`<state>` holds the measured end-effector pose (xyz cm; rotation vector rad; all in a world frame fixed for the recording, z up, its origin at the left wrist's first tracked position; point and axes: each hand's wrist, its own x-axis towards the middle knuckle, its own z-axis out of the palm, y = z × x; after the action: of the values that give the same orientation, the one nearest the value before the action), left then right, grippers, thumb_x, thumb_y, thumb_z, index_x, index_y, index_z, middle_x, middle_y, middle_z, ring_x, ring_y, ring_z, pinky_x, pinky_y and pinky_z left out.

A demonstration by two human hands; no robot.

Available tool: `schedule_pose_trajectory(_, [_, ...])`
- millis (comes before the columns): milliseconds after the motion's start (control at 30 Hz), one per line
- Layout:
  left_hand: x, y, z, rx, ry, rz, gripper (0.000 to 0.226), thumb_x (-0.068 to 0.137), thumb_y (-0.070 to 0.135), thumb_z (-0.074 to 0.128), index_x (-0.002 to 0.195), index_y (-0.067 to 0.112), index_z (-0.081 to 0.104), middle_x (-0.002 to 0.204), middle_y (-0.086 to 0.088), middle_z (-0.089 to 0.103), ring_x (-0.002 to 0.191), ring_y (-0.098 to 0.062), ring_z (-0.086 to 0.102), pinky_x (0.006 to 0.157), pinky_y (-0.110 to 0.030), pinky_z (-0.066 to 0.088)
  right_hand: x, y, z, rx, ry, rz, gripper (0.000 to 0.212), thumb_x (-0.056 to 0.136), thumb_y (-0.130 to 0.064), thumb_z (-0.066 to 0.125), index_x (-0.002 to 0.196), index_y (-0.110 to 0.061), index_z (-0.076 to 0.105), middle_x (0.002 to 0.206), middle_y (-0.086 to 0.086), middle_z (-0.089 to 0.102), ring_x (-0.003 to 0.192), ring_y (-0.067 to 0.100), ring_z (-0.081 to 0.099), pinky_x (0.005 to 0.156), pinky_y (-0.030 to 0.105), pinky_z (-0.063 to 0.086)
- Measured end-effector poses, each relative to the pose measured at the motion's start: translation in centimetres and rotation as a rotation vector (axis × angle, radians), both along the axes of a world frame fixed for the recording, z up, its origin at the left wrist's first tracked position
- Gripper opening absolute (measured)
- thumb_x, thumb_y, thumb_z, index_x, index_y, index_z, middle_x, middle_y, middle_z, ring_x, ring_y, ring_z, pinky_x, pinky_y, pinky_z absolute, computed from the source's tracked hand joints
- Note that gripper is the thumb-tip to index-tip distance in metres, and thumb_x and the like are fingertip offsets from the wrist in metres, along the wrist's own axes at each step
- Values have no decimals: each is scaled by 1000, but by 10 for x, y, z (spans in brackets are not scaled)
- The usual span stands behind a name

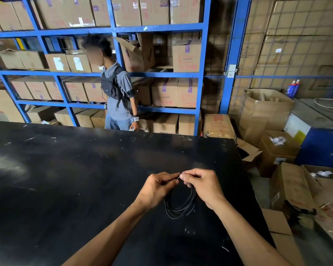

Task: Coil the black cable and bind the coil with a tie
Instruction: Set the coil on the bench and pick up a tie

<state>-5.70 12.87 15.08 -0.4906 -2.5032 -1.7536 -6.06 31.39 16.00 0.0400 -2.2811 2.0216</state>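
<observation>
The black cable (178, 207) hangs as a round coil of several loops just above the black table (75, 179), near its right edge. My left hand (157, 189) pinches the top of the coil from the left. My right hand (200, 184) pinches it from the right, fingertips almost touching the left ones. A thin, pale tie end (179, 176) sticks up between the fingertips; how it wraps the coil is hidden by my fingers.
A person (117, 89) stands beyond the far table edge in front of blue shelving (200, 73) full of cardboard boxes. Open cardboard boxes (277, 150) crowd the floor right of the table. A small white scrap (225, 247) lies near the table's front right.
</observation>
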Motion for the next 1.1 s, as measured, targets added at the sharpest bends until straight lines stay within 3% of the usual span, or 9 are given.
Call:
schedule_pose_trajectory(100, [-1, 4, -7, 68, -80, 63, 20, 92, 13, 71, 110, 16, 79, 94, -2, 76, 84, -9, 67, 73, -17, 49, 0, 0, -8, 27, -51, 22, 21, 91, -3, 73, 83, -19, 82, 71, 6, 77, 67, 11, 71, 65, 18, 58])
schedule_pose_trajectory(233, [-6, 2, -15, 178, -253, 51, 17, 88, 15, 76, 103, 20, 81, 97, -4, 81, 90, -10, 72, 84, -22, 53, 1, 4, -15, 72, -71, 60, 30, 90, 3, 70, 87, -24, 81, 80, 11, 80, 70, 12, 72, 74, 20, 58])
schedule_pose_trajectory(333, [-10, -1, -22, 280, -363, 39, 19, 84, 13, 78, 103, 10, 80, 100, -7, 80, 101, -18, 74, 93, -25, 54, -3, 6, -19, 38, -104, 66, 24, 86, 8, 74, 92, -14, 80, 70, 8, 78, 62, 12, 70, 70, 19, 57])
schedule_pose_trajectory(433, [-13, 3, -35, 316, -424, 103, 15, 83, 7, 78, 97, 11, 81, 92, -6, 81, 87, -13, 75, 85, -23, 56, -6, 7, -29, 66, -115, 57, 15, 83, 10, 77, 96, 2, 76, 63, 6, 74, 56, 11, 67, 66, 16, 54])
schedule_pose_trajectory(533, [-14, 14, -49, 350, -481, 201, 14, 82, 3, 77, 94, 7, 81, 86, -8, 81, 76, -12, 75, 68, -17, 56, -8, 12, -43, 86, -165, 62, 13, 83, 4, 79, 96, -1, 79, 80, 22, 78, 69, 18, 71, 77, 26, 57])
schedule_pose_trajectory(733, [-21, 32, -92, 372, -605, 289, 11, 80, 5, 79, 87, 12, 82, 84, -6, 81, 78, -17, 77, 67, -21, 59, -14, 57, -86, 58, -396, 60, 10, 92, -20, 76, 99, -16, 81, 97, 8, 81, 96, 19, 77, 90, 33, 62])
schedule_pose_trajectory(900, [-22, 44, -126, 328, -709, 302, 14, 79, 4, 80, 80, 17, 82, 79, -4, 81, 75, -15, 77, 64, -19, 58, 3, 118, -136, 474, -565, -20, 9, 88, -21, 75, 96, -22, 81, 87, -9, 75, 97, 14, 72, 87, 26, 54])
schedule_pose_trajectory(1000, [-22, 54, -139, 302, -746, 301, 12, 80, 2, 79, 86, 12, 82, 77, -3, 80, 72, -12, 75, 63, -18, 58, 19, 137, -170, 735, -686, 21, 31, 87, -17, 75, 118, -20, 74, 112, 0, 71, 114, 21, 67, 92, 27, 50])
schedule_pose_trajectory(1100, [-22, 62, -147, 271, -770, 300, 12, 81, 2, 78, 91, 9, 81, 80, -5, 80, 70, -10, 73, 69, -18, 60, 31, 144, -195, 820, -741, 45, 50, 87, -21, 76, 135, -23, 63, 133, 9, 59, 119, 26, 62, 102, 35, 51])
